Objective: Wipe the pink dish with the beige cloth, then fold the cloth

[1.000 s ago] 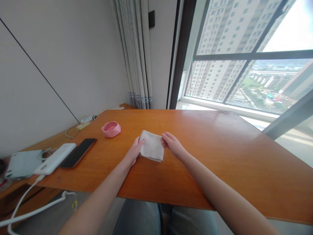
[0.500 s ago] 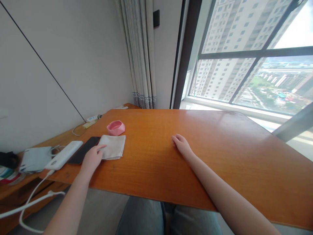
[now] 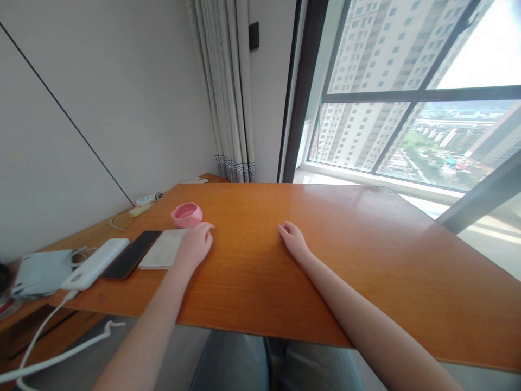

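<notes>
My left hand [image 3: 197,245] is closed, fingers curled in, over the right side of a folded pale cloth [image 3: 160,254]. I see nothing held in it. The hand and forearm hide the cloth's right edge. Just beyond the knuckles sits a small pink faceted bowl [image 3: 187,215]. Left of the cloth lies a dark phone [image 3: 131,255]. My right hand [image 3: 293,239] rests loosely closed on the brown wooden table [image 3: 248,288], apart from everything else, with nothing showing in its fingers.
A white power bank [image 3: 96,264] with a white cable lies at the table's left edge. Further left is a pale grey pouch [image 3: 43,272]. Toward the wall lies a power strip [image 3: 147,200]. A curtain [image 3: 230,92] and a large window stand beyond the table.
My left hand has moved right across the cloth, from its left side to its right side, and the pointing finger has curled in. The view has shifted slightly. The right hand stays put.
</notes>
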`<state>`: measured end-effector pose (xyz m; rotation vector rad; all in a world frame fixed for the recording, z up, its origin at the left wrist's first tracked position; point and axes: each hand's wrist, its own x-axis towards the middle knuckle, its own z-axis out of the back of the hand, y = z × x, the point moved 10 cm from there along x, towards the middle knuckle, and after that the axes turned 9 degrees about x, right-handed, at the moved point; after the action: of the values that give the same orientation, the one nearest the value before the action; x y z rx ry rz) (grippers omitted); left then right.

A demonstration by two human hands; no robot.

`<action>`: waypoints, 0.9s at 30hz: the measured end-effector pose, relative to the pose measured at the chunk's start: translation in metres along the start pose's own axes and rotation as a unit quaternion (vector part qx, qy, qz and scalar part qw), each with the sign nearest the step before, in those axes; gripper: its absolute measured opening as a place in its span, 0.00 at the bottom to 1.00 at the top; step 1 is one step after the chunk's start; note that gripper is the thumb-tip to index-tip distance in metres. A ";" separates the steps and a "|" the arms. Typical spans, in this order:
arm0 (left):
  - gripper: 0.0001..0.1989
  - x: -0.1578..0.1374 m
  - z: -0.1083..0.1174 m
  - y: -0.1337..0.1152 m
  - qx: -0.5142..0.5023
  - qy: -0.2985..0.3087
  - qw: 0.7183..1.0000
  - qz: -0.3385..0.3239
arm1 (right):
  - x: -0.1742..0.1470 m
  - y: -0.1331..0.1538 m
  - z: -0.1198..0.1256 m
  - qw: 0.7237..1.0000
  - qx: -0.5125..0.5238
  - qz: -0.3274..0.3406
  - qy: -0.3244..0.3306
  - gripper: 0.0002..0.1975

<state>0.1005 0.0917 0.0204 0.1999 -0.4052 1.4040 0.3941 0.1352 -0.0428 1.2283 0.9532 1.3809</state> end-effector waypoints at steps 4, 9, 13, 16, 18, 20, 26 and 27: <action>0.14 0.045 -0.032 -0.103 -0.125 0.051 0.989 -0.058 | 0.025 -0.015 0.000 0.996 0.054 -0.072 -0.023 0.06; 0.15 0.061 -0.089 -0.196 -0.110 0.125 0.982 -0.094 | 0.039 -0.016 0.006 0.985 0.141 -0.035 -0.092 0.13; 0.17 0.059 -0.115 -0.208 -0.078 0.154 0.981 -0.088 | 0.034 -0.003 -0.010 0.998 0.022 0.049 -0.024 0.14; 0.16 0.066 -0.124 -0.206 -0.064 0.176 0.977 -0.103 | 0.033 -0.001 -0.015 0.997 -0.041 0.062 -0.005 0.15; 0.15 0.073 -0.127 -0.206 -0.064 0.187 0.972 -0.129 | 0.033 0.000 -0.013 0.996 -0.062 0.065 -0.011 0.16; 0.15 0.078 -0.128 -0.206 -0.068 0.192 0.968 -0.148 | 0.034 0.003 -0.015 0.994 -0.081 0.077 -0.003 0.17; 0.17 0.070 -0.127 -0.201 -0.075 0.170 0.972 -0.143 | 0.029 0.005 -0.021 0.989 -0.110 0.099 0.026 0.16; 0.17 0.067 -0.127 -0.201 -0.078 0.170 0.972 -0.144 | 0.028 0.005 -0.022 0.988 -0.113 0.098 0.030 0.16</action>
<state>0.3252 0.1672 -0.0491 -0.1090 -0.1910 1.0882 0.3729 0.1635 -0.0369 1.1363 0.7085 1.6414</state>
